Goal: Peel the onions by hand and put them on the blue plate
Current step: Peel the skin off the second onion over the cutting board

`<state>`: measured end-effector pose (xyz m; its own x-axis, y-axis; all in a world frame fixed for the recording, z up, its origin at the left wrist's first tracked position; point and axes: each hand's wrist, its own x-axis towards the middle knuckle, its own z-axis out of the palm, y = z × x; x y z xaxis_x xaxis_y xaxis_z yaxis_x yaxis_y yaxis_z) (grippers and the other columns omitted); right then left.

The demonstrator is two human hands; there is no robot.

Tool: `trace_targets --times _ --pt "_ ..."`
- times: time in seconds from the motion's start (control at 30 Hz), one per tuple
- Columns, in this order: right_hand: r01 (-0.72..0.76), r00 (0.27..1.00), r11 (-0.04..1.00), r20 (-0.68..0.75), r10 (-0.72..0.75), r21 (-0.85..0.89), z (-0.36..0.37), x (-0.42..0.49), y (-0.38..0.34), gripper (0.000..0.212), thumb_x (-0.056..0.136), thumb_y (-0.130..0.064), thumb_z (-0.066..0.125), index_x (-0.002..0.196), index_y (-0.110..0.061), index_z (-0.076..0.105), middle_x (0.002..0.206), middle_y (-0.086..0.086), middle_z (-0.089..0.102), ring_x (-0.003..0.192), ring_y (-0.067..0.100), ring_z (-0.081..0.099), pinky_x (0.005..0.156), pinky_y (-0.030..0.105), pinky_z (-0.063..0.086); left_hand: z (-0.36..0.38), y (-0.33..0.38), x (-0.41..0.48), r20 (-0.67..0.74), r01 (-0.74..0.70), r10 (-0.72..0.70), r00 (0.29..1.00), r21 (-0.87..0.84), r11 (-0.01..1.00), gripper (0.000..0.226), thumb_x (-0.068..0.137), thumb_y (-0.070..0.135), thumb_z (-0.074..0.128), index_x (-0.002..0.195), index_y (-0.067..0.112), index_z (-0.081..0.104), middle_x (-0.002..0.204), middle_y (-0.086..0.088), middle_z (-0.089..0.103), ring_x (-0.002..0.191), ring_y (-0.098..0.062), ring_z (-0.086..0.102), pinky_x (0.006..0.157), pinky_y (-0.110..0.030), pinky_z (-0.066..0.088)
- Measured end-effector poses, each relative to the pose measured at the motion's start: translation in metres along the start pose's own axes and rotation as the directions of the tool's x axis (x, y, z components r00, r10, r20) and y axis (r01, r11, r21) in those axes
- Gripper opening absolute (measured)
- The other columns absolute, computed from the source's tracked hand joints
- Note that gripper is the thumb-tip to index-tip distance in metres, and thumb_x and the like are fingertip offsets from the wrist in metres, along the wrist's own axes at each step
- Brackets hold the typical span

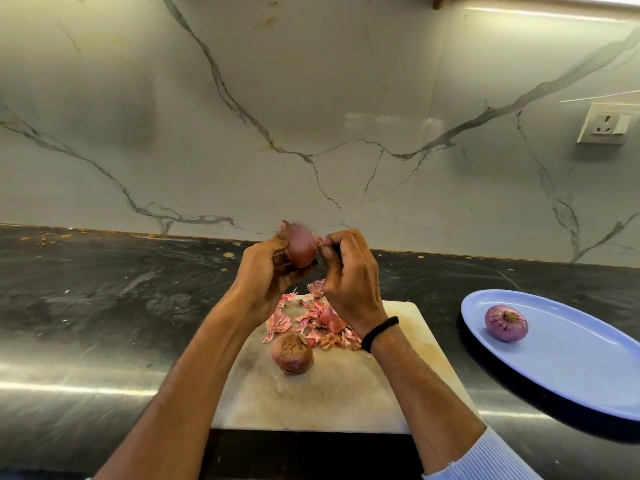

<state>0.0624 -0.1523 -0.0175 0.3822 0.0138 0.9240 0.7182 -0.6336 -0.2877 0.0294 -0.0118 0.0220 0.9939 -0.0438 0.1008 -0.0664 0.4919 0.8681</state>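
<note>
Both hands hold a red onion up above the cutting board.

The left hand cups the onion with its fingers curled round it, while the right hand, fingers pressed together, pinches a bit of skin at the onion's right side. A second unpeeled onion sits on the board just beside a heap of pink skins. To the right on the dark bench, one peeled onion lies on the blue plate.

Open counter between board and blue plate
</note>
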Motion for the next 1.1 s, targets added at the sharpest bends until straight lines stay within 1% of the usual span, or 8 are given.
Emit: trace_targets --times 0.1,0.27,0.5,0.63,0.73,0.83,0.97,1.1 --pt "-0.009 1.0 1.0 0.013 0.009 0.015 0.0 -0.001 -0.002 0.009 0.092 -0.002 0.049 0.089 -0.001 0.057 0.089 0.008 0.055 0.081 0.009 0.045 0.072 0.007 0.036 0.0 0.0 0.001 -0.017 0.002 -0.002 1.0 -0.001 1.0 0.043 0.1 0.04 0.05 0.115 0.002 0.063 0.104 -0.019 0.073 0.087 -0.027 0.072 0.066 -0.029 0.059" --pt "-0.029 1.0 0.999 0.006 0.028 0.037 0.0 -0.002 -0.005 0.015 0.094 -0.008 0.043 0.088 -0.002 0.056 0.087 0.008 0.053 0.079 0.011 0.045 0.072 0.008 0.035 0.003 0.0 -0.001 0.002 0.046 -0.046 0.999 -0.11 0.993 0.039 0.103 0.036 0.049 0.113 0.001 0.062 0.102 -0.019 0.073 0.088 -0.026 0.071 0.08 -0.036 0.062" --pt "-0.024 0.996 0.997 -0.081 0.03 0.072 -0.007 0.001 -0.007 0.004 0.091 -0.003 0.055 0.095 -0.003 0.058 0.092 0.009 0.056 0.082 0.015 0.052 0.073 0.014 0.042 -0.007 0.004 0.004 -0.144 0.003 -0.032 0.989 -0.194 0.981 0.035 0.102 0.029 0.053 0.128 0.005 0.053 0.125 -0.022 0.055 0.116 -0.038 0.059 0.076 -0.037 0.062" --pt "-0.043 0.999 0.997 0.026 0.042 0.069 -0.004 0.0 -0.007 0.045 0.084 -0.018 0.074 0.12 -0.002 0.055 0.111 0.008 0.05 0.098 0.012 0.05 0.084 0.008 0.043 -0.005 0.001 0.003 -0.098 0.007 -0.017 0.995 -0.105 0.994 0.027 0.104 0.028 0.048 0.111 0.006 0.06 0.118 -0.021 0.063 0.109 -0.032 0.063 0.077 -0.034 0.059" --pt "-0.004 0.997 0.998 0.071 -0.001 0.061 -0.001 0.0 -0.005 0.054 0.079 -0.019 0.082 0.121 -0.001 0.055 0.112 0.009 0.049 0.1 0.012 0.048 0.085 0.007 0.041 -0.002 -0.001 0.002 -0.063 0.027 -0.033 0.997 -0.084 0.996 0.031 0.104 0.027 0.048 0.115 0.001 0.062 0.122 -0.028 0.063 0.105 -0.034 0.064 0.069 -0.027 0.057" --pt "0.019 0.997 0.999 0.072 -0.021 0.031 0.003 0.0 -0.001 0.047 0.079 -0.015 0.082 0.117 -0.001 0.057 0.112 0.011 0.051 0.102 0.011 0.047 0.089 0.007 0.04 0.001 -0.001 -0.001 -0.047 0.042 -0.046 0.998 -0.08 0.996 0.03 0.104 0.023 0.047 0.115 0.0 0.062 0.12 -0.03 0.064 0.092 -0.03 0.064 0.067 -0.023 0.052" --pt "0.035 0.997 0.999 0.062 -0.036 0.015 0.004 0.0 0.001 0.036 0.082 -0.012 0.079 0.11 0.0 0.059 0.108 0.013 0.052 0.099 0.012 0.048 0.088 0.007 0.041 0.002 -0.001 -0.002 -0.043 0.045 -0.048 0.998 -0.065 0.997 0.03 0.104 0.022 0.046 0.114 0.0 0.062 0.12 -0.031 0.064 0.103 -0.035 0.055 0.102 -0.041 0.045" --pt "0.061 0.996 0.998 0.058 -0.062 0.01 0.004 -0.001 0.002 0.023 0.083 -0.008 0.078 0.094 -0.003 0.059 0.099 0.008 0.052 0.088 0.013 0.049 0.075 0.015 0.047 0.001 -0.001 -0.003 -0.003 0.031 -0.032 0.999 -0.097 0.995 0.03 0.104 0.022 0.046 0.112 -0.001 0.063 0.097 -0.017 0.073 0.079 -0.018 0.066 0.091 -0.033 0.052"
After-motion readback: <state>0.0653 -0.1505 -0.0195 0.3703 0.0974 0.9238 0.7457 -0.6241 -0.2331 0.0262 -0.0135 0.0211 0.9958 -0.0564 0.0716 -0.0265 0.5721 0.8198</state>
